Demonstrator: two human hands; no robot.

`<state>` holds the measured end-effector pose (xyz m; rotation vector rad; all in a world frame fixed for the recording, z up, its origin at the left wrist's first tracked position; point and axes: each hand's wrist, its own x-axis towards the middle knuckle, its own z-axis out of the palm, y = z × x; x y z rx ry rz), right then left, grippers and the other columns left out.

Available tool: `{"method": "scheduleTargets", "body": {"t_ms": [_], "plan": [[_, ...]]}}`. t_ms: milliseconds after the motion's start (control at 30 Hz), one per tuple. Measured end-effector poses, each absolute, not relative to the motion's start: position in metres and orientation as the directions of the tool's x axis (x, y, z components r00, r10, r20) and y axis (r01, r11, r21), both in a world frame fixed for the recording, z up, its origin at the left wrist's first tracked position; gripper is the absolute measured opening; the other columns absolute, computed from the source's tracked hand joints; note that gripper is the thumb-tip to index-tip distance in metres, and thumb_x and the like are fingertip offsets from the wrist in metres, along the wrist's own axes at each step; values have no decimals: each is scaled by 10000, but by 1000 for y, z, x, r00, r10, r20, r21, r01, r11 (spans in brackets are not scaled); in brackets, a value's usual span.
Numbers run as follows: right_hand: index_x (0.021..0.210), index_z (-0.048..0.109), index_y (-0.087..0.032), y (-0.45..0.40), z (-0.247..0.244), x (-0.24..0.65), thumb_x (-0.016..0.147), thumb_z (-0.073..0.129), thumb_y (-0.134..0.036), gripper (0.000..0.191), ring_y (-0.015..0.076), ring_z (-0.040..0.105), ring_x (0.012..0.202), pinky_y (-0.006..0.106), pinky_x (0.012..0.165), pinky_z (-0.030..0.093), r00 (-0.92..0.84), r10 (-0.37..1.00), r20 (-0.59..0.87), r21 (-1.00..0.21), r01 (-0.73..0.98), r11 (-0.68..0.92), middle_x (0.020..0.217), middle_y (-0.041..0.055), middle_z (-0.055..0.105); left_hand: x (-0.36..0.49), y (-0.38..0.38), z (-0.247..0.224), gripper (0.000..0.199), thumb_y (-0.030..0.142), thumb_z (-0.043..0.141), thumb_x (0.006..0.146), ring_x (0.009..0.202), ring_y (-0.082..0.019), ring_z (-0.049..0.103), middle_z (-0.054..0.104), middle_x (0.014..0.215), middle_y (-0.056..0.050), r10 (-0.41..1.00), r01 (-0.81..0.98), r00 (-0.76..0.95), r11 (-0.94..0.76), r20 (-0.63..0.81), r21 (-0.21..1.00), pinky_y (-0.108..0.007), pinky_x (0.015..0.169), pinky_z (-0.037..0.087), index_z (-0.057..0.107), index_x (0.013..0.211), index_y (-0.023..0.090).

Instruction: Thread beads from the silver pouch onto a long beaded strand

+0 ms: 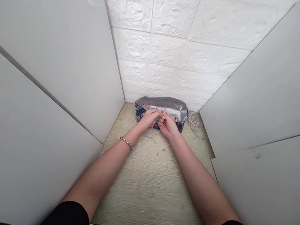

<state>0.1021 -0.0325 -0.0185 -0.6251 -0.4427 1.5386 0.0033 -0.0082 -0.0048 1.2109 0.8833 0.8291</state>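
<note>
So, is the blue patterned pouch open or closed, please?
The blue patterned pouch is open: its silver lining shows, with beads inside.

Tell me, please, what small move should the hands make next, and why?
Probably the left hand and right hand should lift slightly from the fabric pouch: their fingertips meet just over its open mouth, and whatever they pinch is too small to see, so lifting would show it more clearly.
</note>
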Motion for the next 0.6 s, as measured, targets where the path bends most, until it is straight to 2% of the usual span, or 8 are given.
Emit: {"method": "scheduleTargets", "body": {"t_ms": [600], "plan": [[756,458,-168,-34,-16,102,740,510,-190,60,15,296,348,130,343,249,17,990,-143,-623,-778,-77,450,-87,364,5,-8,-4,160,252,480,674,284,-10,194,252,396,91,899,-65,418,174,-131,983,-165,302,101,369,589,175]]}}
